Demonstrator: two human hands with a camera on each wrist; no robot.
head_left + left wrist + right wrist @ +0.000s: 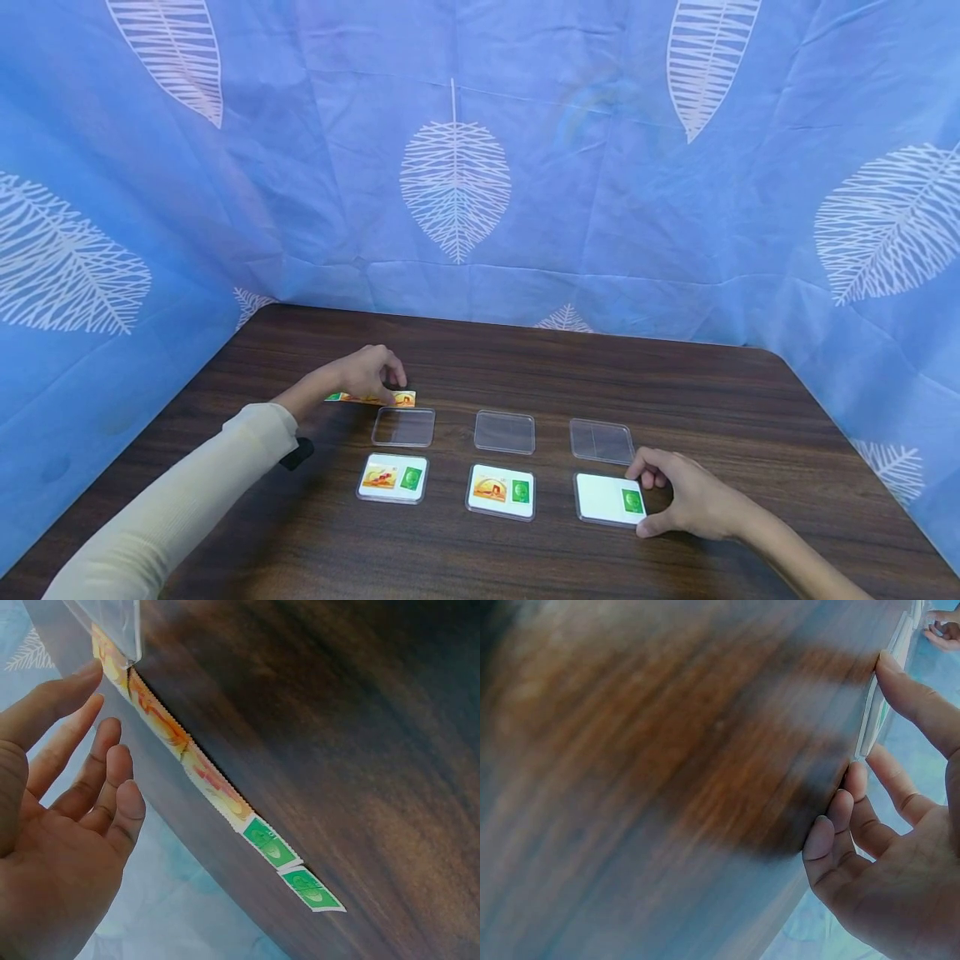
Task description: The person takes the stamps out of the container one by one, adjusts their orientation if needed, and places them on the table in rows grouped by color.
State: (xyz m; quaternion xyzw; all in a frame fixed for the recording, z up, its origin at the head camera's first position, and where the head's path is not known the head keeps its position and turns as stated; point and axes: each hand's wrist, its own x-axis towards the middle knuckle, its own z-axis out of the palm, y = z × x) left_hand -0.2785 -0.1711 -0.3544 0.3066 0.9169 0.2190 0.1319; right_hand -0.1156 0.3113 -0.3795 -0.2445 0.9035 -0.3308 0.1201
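Note:
In the head view my left hand (367, 371) hovers over a row of postage stamps (405, 399), thumb and fingers apart. The left wrist view shows its relaxed fingers beside the end orange stamp (112, 664); two green stamps (266, 841) lie at the row's other end. With thumb and index finger, my right hand (690, 496) holds the right edge of the rightmost clear case (600, 497), on the table. Its white insert bears one green stamp (632, 501). The left case (392, 479) and middle case (500, 492) each contain an orange and a green stamp.
Three clear lids lie behind the cases: a left lid (403, 427), a middle lid (504, 432) and a right lid (602, 442). Everything sits on a dark wooden table (480, 558). A blue leaf-patterned curtain (562, 208) hangs around its back and sides.

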